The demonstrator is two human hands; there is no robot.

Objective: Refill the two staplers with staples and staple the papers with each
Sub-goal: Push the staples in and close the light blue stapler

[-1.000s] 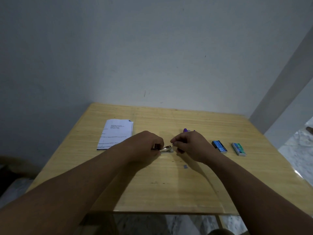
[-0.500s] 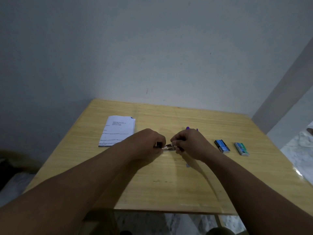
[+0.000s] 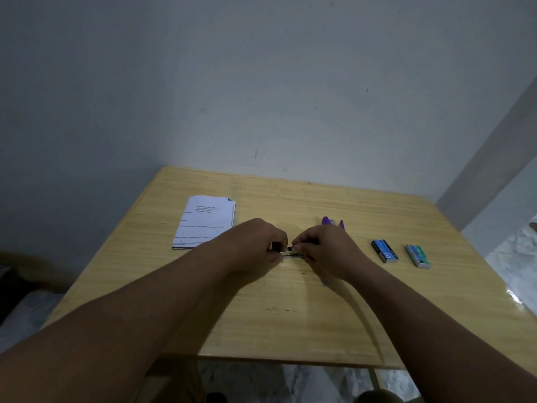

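Grip: both hands are closing on one small metal stapler (image 3: 291, 252), the left hand (image 3: 255, 245) pinching its dark rear end, the right hand (image 3: 325, 251) pinching the front, with the fingers (image 3: 302, 248) bunched over the shiny channel. Location: the stapler is sitting low over the middle of the wooden table (image 3: 290, 315), between the two hands. Purpose, judged: one hand is bracing the body while the other is working at the staple channel, so loading looks under way; whether staples are in cannot be told. Adjacent: a purple stapler (image 3: 331, 221) is lying just behind the right hand, partly hidden by it. Right of that: a blue staple box (image 3: 384, 251) and a green staple box (image 3: 418, 255), near each other. Left: the papers (image 3: 205, 221), well apart, lying flat. Obstructions: the knuckles are hiding most of the metal stapler.
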